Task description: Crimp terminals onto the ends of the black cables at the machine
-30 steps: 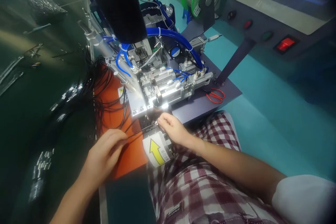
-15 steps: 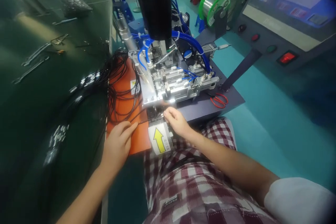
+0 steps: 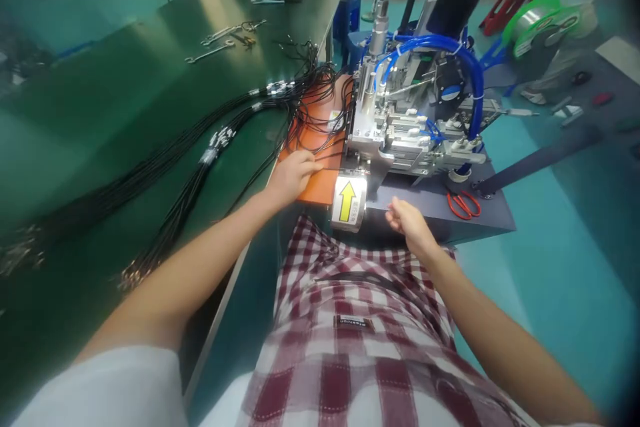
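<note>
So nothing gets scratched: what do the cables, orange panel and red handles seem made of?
Cables: probably plastic- or rubber-jacketed, black; they bend in loose loops.
Orange panel: painted metal or plastic, unclear which; smooth, fairly even colour.
Red handles: apparently plastic or plastic-coated; uniformly red, rounded loops.

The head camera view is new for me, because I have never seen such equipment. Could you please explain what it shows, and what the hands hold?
There is no robot: one head-worn camera looks forward and down. Ahead stands a silver metal machine with blue tubes on a dark grey base. The left hand, by a flat orange board, seems to pinch a thin black cable. The right hand is curled near the base's front edge; whether its grip holds anything is too small to tell. A red-handled tool lies on the base. The dark green table at the left bears bundled black cables and silver metal wrenches.
</note>
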### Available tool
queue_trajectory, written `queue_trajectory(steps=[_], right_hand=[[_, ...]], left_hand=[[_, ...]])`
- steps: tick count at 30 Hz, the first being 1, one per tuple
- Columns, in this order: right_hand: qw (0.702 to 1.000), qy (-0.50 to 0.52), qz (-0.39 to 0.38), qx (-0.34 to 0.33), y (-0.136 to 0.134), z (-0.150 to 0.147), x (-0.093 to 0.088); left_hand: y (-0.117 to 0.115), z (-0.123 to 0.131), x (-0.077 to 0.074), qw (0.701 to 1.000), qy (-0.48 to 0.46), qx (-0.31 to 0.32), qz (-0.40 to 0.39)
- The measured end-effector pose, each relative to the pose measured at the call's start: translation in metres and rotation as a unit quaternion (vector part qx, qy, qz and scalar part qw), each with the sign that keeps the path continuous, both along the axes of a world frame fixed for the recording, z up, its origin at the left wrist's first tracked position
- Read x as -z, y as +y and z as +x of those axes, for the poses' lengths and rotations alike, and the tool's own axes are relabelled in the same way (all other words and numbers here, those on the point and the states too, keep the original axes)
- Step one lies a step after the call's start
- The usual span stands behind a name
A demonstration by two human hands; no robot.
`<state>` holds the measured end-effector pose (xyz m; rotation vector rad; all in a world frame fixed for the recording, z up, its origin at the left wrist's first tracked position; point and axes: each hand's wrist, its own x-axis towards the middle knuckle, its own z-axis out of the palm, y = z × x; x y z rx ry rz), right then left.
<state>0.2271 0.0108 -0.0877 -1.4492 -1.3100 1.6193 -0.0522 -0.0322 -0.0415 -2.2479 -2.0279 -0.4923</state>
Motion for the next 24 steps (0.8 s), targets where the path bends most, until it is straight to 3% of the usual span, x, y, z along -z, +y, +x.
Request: queue_trajectory(steps=[5, 13, 24], right_hand=[[0.999, -0.022, -0.023, -0.021, -0.025, 0.018, 0.009], [0.999, -0.021, -0.05, -0.001, -0.022, 0.02, 0.03], [0.994, -0.023, -0.109, -0.014, -0.034, 0.023, 0.076]], left_hand=[[-0.002, -0.003, -0.002, 0.999, -0.007, 0.025, 0.02], [0.013, -0.026, -0.001, 0.99, -0.017, 0.109, 0.094], [0.075, -0.047, 0.021, 0.993, -0.048, 0.073, 0.076]])
